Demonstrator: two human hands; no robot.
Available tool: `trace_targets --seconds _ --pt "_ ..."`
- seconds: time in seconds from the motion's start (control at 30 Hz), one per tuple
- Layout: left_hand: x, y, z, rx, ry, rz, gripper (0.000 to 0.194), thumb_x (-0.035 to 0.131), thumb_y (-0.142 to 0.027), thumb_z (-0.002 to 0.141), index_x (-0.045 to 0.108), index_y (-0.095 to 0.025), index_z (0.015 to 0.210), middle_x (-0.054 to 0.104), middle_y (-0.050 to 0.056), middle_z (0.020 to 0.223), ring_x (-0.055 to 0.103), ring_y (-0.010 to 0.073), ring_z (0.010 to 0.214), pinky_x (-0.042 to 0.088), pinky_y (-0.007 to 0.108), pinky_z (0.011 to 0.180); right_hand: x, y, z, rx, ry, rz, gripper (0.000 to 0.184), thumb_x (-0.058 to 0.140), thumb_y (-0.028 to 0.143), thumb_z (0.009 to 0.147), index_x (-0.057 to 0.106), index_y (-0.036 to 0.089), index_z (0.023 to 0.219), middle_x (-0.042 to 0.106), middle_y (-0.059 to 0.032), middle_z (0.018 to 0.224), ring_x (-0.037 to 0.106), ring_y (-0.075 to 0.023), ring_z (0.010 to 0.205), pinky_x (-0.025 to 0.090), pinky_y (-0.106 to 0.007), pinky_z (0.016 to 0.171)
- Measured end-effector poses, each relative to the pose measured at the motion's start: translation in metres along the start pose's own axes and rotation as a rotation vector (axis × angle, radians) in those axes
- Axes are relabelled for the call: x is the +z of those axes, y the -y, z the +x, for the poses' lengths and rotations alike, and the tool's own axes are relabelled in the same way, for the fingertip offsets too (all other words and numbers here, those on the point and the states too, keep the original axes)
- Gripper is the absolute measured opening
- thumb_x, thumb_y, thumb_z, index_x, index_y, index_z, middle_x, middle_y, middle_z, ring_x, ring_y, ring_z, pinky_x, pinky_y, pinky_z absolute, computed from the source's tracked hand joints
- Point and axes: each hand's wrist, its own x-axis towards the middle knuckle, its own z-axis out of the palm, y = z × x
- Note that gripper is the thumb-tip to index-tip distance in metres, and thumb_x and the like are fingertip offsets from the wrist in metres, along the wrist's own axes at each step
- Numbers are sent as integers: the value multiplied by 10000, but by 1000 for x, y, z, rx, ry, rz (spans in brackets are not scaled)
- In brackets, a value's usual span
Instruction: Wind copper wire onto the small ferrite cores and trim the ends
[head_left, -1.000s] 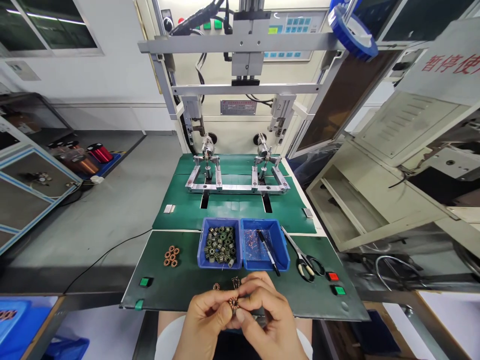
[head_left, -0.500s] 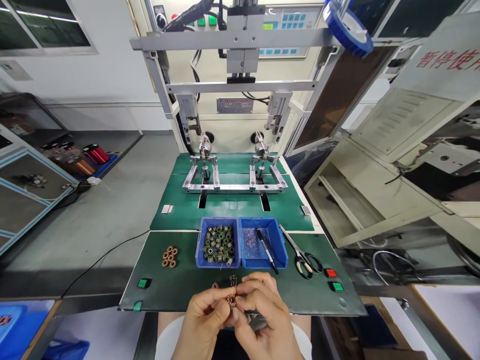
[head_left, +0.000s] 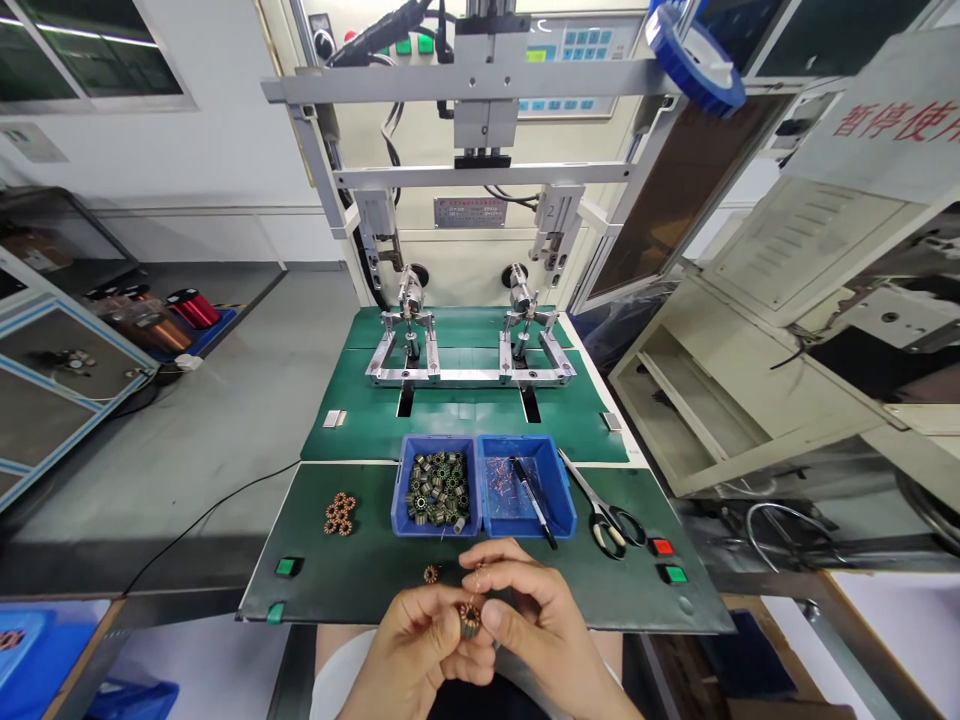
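My left hand and my right hand meet at the near edge of the green mat. Between their fingertips they pinch a small copper-wound core. Thin wire ends stick up from my right fingers. Another wound core lies on the mat just beyond my left hand. Past the hands stand two blue bins: the left bin holds several unwound cores, the right bin holds wire scraps and a black pen.
A cluster of wound cores lies at the mat's left. Scissors lie right of the bins, near red and green buttons. The winding machine with two spindles stands behind. Copper wire spools sit on the floor at the left.
Both hands have drawn nearer to me with the core. The right fingers have lifted the wire ends away from it.
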Motion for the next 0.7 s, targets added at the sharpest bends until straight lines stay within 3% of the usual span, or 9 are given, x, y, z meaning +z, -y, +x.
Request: trace_targets --seconds 0.17,0.33,0.5,0.6,0.7 --pt "-4 4 2 49 60 89 423 863 -531 587 771 -175 795 676 30 604 621 107 562 488 211 597 -1 3 0 33 43 86 193 709 463 798 768 307 895 690 -70 1005 645 -185 942 528 -337 832" --pt "-3 5 5 129 93 137 403 885 -478 597 699 -149 737 639 2 596 581 92 575 433 195 597 0 6 -1 19 15 25 206 665 437 840 743 251 796 688 -76 971 627 -208 961 486 -408 913" --pt "-3 6 5 150 71 105 442 929 -399 544 627 -162 763 637 -23 637 577 80 591 423 182 600 1 10 -3 -47 37 -78 218 598 411 896 710 254 796 680 -46 994 592 -173 970 469 -331 884" --pt "-4 6 5 165 123 73 429 935 -361 543 646 -177 800 639 -27 641 586 78 601 423 165 587 2 11 -2 -57 48 -78 243 573 428 910 688 250 791 672 -33 1014 578 -166 1008 457 -303 892" --pt "-6 4 6 152 194 57 399 887 -441 612 696 -186 852 644 -8 708 602 84 630 465 169 604 2 12 -1 -46 63 -79 273 560 449 913 663 243 766 664 -28 1020 569 -168 1034 441 -305 912"
